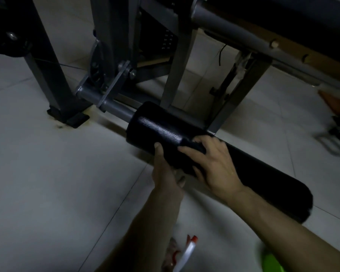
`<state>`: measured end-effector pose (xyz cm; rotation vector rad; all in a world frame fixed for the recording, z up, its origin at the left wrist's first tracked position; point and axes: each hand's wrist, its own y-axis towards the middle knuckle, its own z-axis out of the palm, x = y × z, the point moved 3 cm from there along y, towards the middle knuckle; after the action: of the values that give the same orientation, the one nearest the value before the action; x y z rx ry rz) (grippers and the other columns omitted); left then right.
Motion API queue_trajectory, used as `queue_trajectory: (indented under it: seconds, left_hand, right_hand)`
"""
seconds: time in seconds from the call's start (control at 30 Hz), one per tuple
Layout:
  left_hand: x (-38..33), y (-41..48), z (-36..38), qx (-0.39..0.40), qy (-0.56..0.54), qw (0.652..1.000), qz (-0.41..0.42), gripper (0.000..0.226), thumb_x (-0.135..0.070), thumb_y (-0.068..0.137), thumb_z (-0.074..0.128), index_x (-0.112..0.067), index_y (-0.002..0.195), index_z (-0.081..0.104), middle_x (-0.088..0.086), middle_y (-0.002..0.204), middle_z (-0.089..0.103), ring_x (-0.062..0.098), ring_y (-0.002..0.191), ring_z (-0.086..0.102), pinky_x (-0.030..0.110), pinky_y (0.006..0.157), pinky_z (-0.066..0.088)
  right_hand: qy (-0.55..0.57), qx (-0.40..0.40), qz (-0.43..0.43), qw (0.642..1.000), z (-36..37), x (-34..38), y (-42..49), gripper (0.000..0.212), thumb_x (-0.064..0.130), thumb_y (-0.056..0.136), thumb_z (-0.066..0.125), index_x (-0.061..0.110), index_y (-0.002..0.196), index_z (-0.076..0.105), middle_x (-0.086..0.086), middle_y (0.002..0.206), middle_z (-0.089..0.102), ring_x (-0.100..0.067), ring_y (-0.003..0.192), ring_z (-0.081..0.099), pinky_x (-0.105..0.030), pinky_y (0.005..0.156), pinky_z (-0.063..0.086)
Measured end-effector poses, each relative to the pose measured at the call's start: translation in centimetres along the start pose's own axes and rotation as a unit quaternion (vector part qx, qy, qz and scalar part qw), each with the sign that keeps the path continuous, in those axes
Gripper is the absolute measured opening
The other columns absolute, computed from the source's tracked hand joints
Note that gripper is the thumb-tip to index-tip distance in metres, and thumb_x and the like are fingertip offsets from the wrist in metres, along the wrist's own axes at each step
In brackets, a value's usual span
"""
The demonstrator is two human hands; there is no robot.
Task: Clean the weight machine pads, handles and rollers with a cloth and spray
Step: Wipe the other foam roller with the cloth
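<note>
a: how much room was there around the roller?
b: bare tiled floor lay open to its left and in front. the machine's grey frame stood close behind, and the roller's right end hung free.
a: and the arms?
b: both bare forearms reached in from the roller's near side. the left hand grasped it, thumb up on the foam, fingers tucked beneath. just right of that, the right hand lay over the top, fingers curled onto a dark cloth pressed against the roller.
a: the spray?
b: the spray bottle lay on the floor, well in front of the roller.
</note>
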<state>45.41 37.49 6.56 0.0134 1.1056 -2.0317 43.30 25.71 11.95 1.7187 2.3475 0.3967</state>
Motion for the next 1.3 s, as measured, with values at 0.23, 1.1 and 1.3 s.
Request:
queue_trajectory:
  seconds: [0.23, 1.1, 1.3]
  left_hand:
    - [3.3, 0.0, 0.8, 0.009, 0.023, 1.0, -0.005, 0.07, -0.08, 0.083, 0.057, -0.026, 0.128, 0.061, 0.01, 0.118, 0.067, 0.028, 0.11, 0.065, 0.056, 0.101, 0.052]
    - [11.1, -0.2, 4.0, -0.012, 0.066, 0.998, 0.021, 0.076, -0.082, 0.064, 0.074, -0.03, 0.118, 0.068, 0.005, 0.121, 0.069, 0.027, 0.109, 0.067, 0.051, 0.094, 0.057]
    - [10.7, -0.6, 5.1, 0.001, 0.045, 0.999, 0.013, 0.115, -0.085, 0.028, 0.084, -0.026, 0.124, 0.066, 0.007, 0.118, 0.074, 0.033, 0.108, 0.07, 0.06, 0.091, 0.056]
  right_hand:
    - [0.015, -0.083, 0.119, 0.989, -4.0, -5.4, -12.6, 0.049, 0.012, 0.085, 0.061, 0.018, 0.133, 0.07, -0.014, 0.129, 0.052, -0.035, 0.114, 0.053, -0.052, 0.089, 0.044]
    - [-0.03, -0.197, 0.253, 0.947, -6.6, -11.0, -22.5, 0.049, 0.019, 0.08, 0.065, 0.021, 0.128, 0.073, -0.009, 0.12, 0.061, -0.038, 0.112, 0.055, -0.054, 0.096, 0.037]
    - [0.066, -0.148, 0.199, 0.967, -3.9, -7.2, -13.8, 0.053, 0.02, 0.079, 0.062, 0.019, 0.132, 0.069, -0.011, 0.124, 0.057, -0.034, 0.112, 0.053, -0.046, 0.094, 0.037]
